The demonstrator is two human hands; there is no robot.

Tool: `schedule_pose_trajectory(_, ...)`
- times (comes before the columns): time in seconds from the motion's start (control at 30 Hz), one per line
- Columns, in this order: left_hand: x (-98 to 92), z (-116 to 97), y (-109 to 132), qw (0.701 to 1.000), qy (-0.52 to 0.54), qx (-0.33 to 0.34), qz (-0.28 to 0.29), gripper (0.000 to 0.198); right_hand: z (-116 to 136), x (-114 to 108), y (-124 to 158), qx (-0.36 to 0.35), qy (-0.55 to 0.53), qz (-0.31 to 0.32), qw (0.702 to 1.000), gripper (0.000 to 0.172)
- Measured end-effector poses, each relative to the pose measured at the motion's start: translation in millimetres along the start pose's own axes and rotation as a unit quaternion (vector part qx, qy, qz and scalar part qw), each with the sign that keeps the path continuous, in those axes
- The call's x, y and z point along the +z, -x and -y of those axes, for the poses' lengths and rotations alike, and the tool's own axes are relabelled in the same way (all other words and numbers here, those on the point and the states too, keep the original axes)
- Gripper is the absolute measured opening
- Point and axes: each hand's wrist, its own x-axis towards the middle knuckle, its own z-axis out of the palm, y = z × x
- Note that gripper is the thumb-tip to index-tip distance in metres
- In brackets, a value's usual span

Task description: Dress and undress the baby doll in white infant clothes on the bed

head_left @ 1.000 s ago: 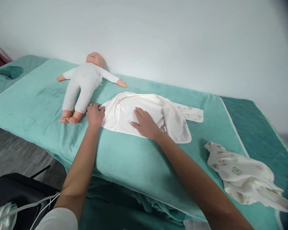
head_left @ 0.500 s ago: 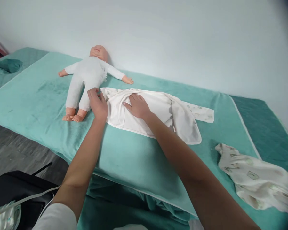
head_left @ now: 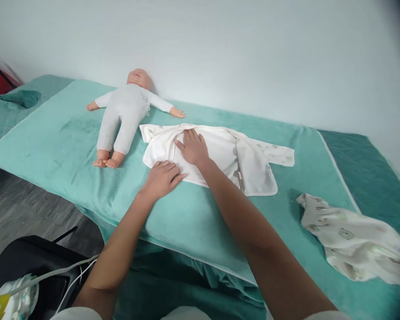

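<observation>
A white baby shirt [head_left: 220, 140] with a small print on its sleeves lies spread inside-up on the green cover. My right hand [head_left: 194, 147] rests flat on its inner side, fingers stretched toward the far edge. At the shirt's near edge lies my left hand [head_left: 163, 178], palm down with slightly bent fingers and the thumb apart; what is under the fingertips is hidden. Left of the shirt, a baby doll [head_left: 126, 109] in a white body lies on its back, arms spread, touched by neither hand.
Crumpled printed baby clothing [head_left: 350, 240] lies at the right of the green-covered bed [head_left: 70, 146]. A white wall [head_left: 220, 53] runs behind. A black chair [head_left: 30, 258] stands lower left with a diaper pack [head_left: 20, 298] and cables on it.
My left hand has moved from the shirt's left sleeve end toward me and right, to the near edge. The right hand stays on the shirt. The view has shifted slightly.
</observation>
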Motion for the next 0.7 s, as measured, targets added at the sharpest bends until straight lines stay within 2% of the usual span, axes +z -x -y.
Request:
schedule_pose_trajectory(0.1,1.7,2,-1,1.000,-0.008,-0.014,-0.006,0.045,-17,-5,11,0.017,0.011,0.012,1.000,0.078)
schedule_pose_trajectory(0.4,2.2,4,2,0.998,0.030,-0.055,-0.016,0.043,-102,-33,51,0.113,0.016,-0.006,0.993,0.076)
schedule_pose_trajectory(0.53,3.3,6,3,0.997,0.044,-0.064,-0.019,0.043,-113,-38,60,0.132,0.005,-0.020,0.991,0.076)
schedule_pose_trajectory(0.7,4.5,7,4,0.995,0.062,-0.075,-0.022,0.042,-110,-30,74,0.105,0.017,-0.027,0.994,0.075)
